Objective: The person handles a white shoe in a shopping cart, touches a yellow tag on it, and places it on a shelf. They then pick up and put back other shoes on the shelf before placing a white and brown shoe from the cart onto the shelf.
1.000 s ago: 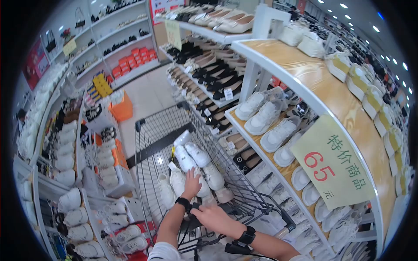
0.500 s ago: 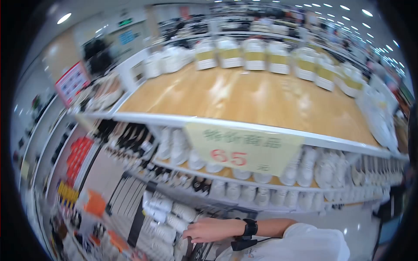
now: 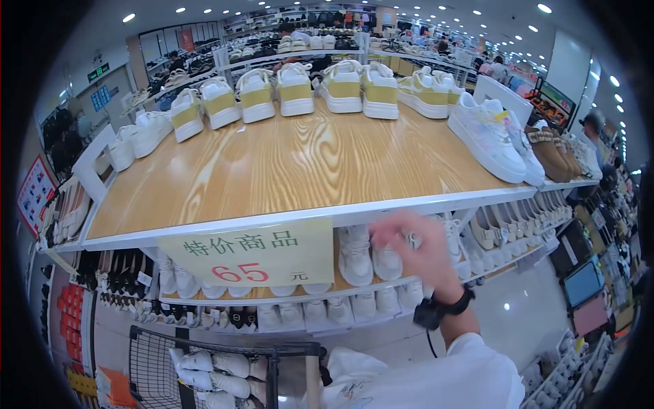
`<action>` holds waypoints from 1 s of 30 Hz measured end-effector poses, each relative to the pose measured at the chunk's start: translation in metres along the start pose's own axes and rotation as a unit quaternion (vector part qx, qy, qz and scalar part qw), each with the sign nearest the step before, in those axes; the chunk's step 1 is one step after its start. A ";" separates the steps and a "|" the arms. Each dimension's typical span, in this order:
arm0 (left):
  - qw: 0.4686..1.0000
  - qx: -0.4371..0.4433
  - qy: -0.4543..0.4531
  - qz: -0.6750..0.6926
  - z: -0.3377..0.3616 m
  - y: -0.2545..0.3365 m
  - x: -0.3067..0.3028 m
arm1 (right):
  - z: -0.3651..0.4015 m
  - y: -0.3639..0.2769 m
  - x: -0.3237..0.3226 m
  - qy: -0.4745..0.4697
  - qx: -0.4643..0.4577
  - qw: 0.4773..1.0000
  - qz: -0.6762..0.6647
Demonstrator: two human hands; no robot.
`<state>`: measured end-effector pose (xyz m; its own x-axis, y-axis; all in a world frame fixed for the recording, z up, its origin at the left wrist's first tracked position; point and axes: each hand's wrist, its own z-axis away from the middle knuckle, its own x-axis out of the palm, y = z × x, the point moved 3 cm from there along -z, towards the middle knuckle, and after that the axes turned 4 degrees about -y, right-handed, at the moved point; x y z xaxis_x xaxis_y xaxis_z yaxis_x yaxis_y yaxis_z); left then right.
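My right hand, smeared by motion, is raised in front of the shelf edge, a black band round its wrist. It overlaps a row of white sneakers on the shelf below the wooden top. My left hand is out of view. Below and to the left stands a black wire shopping cart with several white shoes in it.
White-and-yellow sneakers line the back of the wooden display top. White sneakers and brown shoes stand at its right end. A yellow sign hangs from the front edge. Tiled floor shows at right.
My right hand has left the cart handle and risen to the shelf edge. The view has turned to the right, bringing more of the display's right end in.
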<state>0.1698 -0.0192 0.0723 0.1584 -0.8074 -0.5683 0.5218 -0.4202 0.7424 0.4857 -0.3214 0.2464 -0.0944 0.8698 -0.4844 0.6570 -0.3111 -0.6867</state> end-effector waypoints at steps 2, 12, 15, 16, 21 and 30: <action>0.999 0.026 -0.034 -0.002 -0.004 -0.006 0.007 | -0.015 0.009 -0.040 0.128 0.005 0.991 0.038; 0.990 0.015 -0.023 -0.138 -0.011 -0.006 0.024 | -0.120 0.099 -0.284 0.214 0.016 0.832 0.512; 0.990 -0.079 -0.044 -0.108 -0.011 -0.013 0.026 | -0.132 0.170 -0.323 0.067 0.148 0.865 0.475; 0.990 -0.097 -0.033 -0.100 -0.009 -0.021 0.026 | -0.126 0.182 -0.325 0.129 0.103 0.872 0.460; 0.993 0.024 0.058 -0.098 -0.007 -0.045 0.033 | -0.127 0.226 -0.357 0.189 0.118 0.804 0.552; 0.993 0.005 0.070 -0.093 -0.005 -0.039 0.031 | -0.134 0.210 -0.353 0.136 0.167 0.675 0.705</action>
<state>0.1586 -0.0261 0.0243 0.1753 -0.6506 -0.7389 0.5440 -0.5615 0.6235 0.7574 -0.6423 0.3457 0.6193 -0.3581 -0.6987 -0.2598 -0.9333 0.2481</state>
